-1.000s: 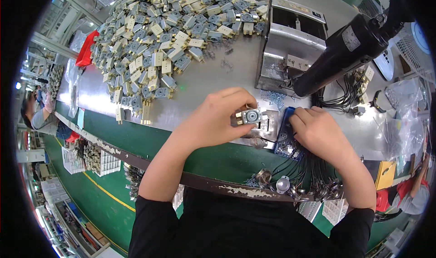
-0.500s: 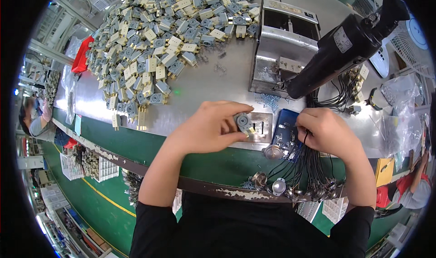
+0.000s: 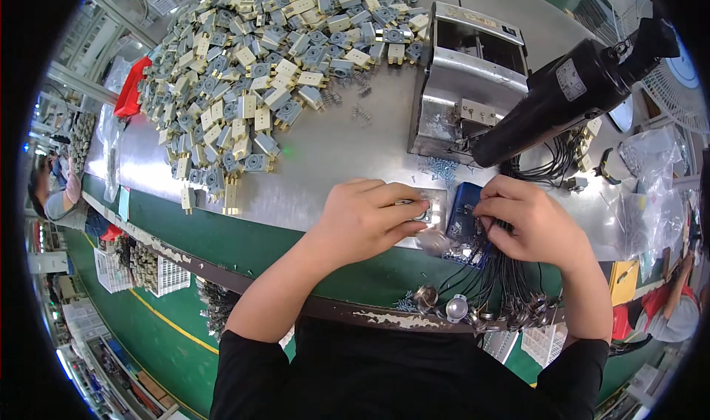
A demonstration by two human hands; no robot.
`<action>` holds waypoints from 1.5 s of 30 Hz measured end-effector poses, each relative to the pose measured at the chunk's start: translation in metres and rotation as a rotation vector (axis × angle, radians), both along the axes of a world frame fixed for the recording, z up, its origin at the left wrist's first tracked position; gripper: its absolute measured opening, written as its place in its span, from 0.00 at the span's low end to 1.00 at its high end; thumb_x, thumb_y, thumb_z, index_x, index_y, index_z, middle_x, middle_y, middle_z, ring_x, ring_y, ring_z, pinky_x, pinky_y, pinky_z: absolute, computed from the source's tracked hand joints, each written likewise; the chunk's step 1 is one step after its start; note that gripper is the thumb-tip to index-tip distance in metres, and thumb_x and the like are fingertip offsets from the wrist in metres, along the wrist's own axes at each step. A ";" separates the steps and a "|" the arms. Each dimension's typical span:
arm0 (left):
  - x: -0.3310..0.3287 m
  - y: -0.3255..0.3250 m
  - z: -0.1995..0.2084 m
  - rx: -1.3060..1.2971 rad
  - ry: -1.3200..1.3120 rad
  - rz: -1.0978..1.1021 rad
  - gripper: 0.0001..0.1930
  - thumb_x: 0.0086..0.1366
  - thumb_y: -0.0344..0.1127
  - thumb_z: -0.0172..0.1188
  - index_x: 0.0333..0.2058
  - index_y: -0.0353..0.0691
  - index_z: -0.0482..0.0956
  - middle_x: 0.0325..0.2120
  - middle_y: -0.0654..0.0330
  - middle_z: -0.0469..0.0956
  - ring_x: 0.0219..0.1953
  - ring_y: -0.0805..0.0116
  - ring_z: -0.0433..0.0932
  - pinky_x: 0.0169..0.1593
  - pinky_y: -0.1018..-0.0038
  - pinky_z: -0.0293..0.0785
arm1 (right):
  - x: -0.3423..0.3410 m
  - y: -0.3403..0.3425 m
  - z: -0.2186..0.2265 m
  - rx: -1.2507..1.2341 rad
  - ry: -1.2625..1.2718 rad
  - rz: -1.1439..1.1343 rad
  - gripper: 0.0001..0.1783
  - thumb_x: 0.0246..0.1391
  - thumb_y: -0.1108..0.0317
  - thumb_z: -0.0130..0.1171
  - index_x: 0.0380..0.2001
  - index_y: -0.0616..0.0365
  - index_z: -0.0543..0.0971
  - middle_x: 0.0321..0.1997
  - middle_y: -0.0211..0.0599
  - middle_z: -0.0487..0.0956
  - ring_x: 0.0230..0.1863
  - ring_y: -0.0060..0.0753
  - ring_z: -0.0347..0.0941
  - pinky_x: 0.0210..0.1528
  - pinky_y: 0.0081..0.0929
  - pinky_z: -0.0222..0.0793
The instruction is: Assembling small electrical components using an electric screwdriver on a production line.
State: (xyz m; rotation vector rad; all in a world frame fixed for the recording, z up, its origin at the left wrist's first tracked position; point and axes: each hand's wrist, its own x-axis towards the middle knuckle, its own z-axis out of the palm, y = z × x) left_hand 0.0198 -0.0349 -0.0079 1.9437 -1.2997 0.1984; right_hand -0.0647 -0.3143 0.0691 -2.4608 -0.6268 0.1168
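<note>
My left hand (image 3: pixel 362 224) is closed around a small grey plastic housing (image 3: pixel 424 214), pressing it down at the metal fixture plate (image 3: pixel 438 202); the fingers hide most of the piece. Right of it, my right hand (image 3: pixel 532 220) pinches over the blue tray (image 3: pixel 466 196), and what lies between its fingertips is too small to make out. Small metal parts (image 3: pixel 464 252) lie in the tray. Black cables run below the right hand toward several round metal caps (image 3: pixel 456 307) at the bench edge. A blurred round metal cap (image 3: pixel 433 241) is just below the left fingertips.
A large heap of grey and cream housings (image 3: pixel 259 87) covers the back left. Behind the fixture stand a metal machine (image 3: pixel 462 87) and a slanted black cylinder tool (image 3: pixel 555 98). Loose screws (image 3: pixel 442 167) and springs (image 3: pixel 361 113) lie nearby. A co-worker (image 3: pixel 63 198) is at far left.
My left hand has moved right and brought the grey housing down onto the fixture plate. My right hand's fingertips have shifted slightly left over the blue tray.
</note>
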 end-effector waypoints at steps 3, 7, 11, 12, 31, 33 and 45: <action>0.009 -0.005 0.006 -0.031 0.054 0.003 0.11 0.59 0.34 0.75 0.40 0.41 0.88 0.37 0.61 0.87 0.32 0.60 0.86 0.34 0.66 0.80 | -0.002 -0.002 0.002 -0.008 -0.041 0.002 0.16 0.45 0.78 0.65 0.40 0.62 0.85 0.43 0.43 0.81 0.40 0.49 0.81 0.43 0.39 0.80; 0.031 -0.022 0.010 0.018 0.041 0.159 0.10 0.62 0.36 0.72 0.40 0.40 0.86 0.32 0.56 0.86 0.28 0.54 0.84 0.33 0.62 0.79 | -0.003 -0.001 0.003 0.057 -0.041 0.045 0.16 0.43 0.80 0.65 0.39 0.62 0.87 0.42 0.42 0.83 0.39 0.46 0.82 0.42 0.38 0.80; 0.044 -0.037 0.008 0.219 -0.023 0.125 0.09 0.63 0.37 0.70 0.39 0.41 0.82 0.27 0.53 0.84 0.27 0.50 0.83 0.31 0.58 0.77 | -0.007 0.000 0.005 0.156 -0.022 0.060 0.13 0.42 0.79 0.66 0.35 0.61 0.87 0.39 0.41 0.84 0.37 0.46 0.83 0.40 0.36 0.81; 0.045 -0.039 0.011 0.249 -0.071 0.102 0.08 0.62 0.35 0.68 0.37 0.41 0.80 0.24 0.54 0.83 0.27 0.51 0.84 0.30 0.58 0.78 | -0.007 0.001 0.007 0.192 -0.010 0.083 0.11 0.42 0.78 0.67 0.33 0.62 0.87 0.38 0.41 0.84 0.36 0.46 0.83 0.39 0.36 0.81; 0.019 -0.002 0.013 -0.062 0.611 -0.051 0.11 0.66 0.21 0.67 0.45 0.37 0.88 0.41 0.59 0.83 0.32 0.73 0.80 0.36 0.75 0.76 | 0.000 0.004 0.024 0.518 0.367 -0.048 0.09 0.55 0.73 0.71 0.36 0.68 0.85 0.42 0.47 0.85 0.40 0.38 0.81 0.42 0.31 0.75; 0.016 -0.002 0.008 -0.071 0.600 -0.072 0.10 0.63 0.23 0.70 0.43 0.37 0.89 0.40 0.59 0.84 0.31 0.74 0.79 0.34 0.76 0.75 | 0.000 0.000 0.018 0.557 0.399 -0.086 0.12 0.56 0.70 0.73 0.37 0.70 0.86 0.43 0.46 0.85 0.40 0.35 0.81 0.43 0.31 0.74; 0.018 -0.003 -0.004 -0.046 0.626 -0.114 0.13 0.53 0.30 0.81 0.37 0.35 0.91 0.38 0.60 0.86 0.21 0.79 0.70 0.27 0.78 0.67 | -0.003 0.014 0.003 0.947 0.533 -0.400 0.14 0.60 0.73 0.71 0.46 0.74 0.85 0.46 0.40 0.81 0.37 0.20 0.75 0.36 0.18 0.70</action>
